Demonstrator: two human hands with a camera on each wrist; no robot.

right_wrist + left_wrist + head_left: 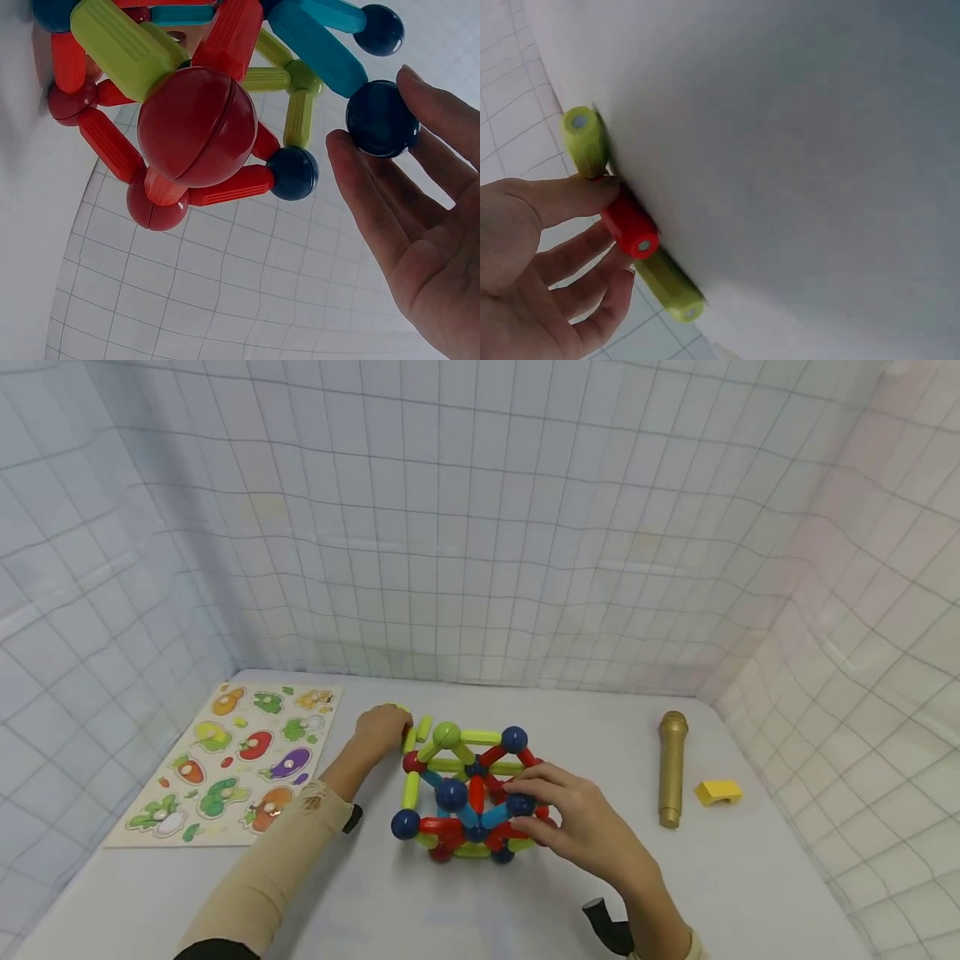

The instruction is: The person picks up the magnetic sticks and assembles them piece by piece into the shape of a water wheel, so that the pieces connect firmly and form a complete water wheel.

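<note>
1. A white table point(420, 910) stands in a corner screened by pale sheeting printed with a grey grid.
2. At the table's centre sits a rod-and-ball structure point(468, 793), a cage of red, lime and teal rods joined by dark blue, red and green balls.
3. The right hand point(581, 822) comes in from five o'clock and meets the structure's right side. In the right wrist view its fingers are nearly straight, and the fingertips point(409, 82) touch a dark blue ball point(381, 118) on the end of a teal rod point(311, 46). They are not curled around it.
4. The left hand point(382, 728) lies at ten o'clock from the structure, beside its upper left corner, among loose rods.
5. In the left wrist view its thumb and fingers close on a short red rod point(630, 225) lying on the table, with a lime rod point(585, 139) above it and another lime rod point(671, 285) below.
6. A vegetable peg puzzle point(232, 760) lies at nine o'clock near the table's left edge.
7. A gold toy microphone point(672, 768) lies at three o'clock, with a small yellow block point(718, 792) just beside it on the right.
</note>
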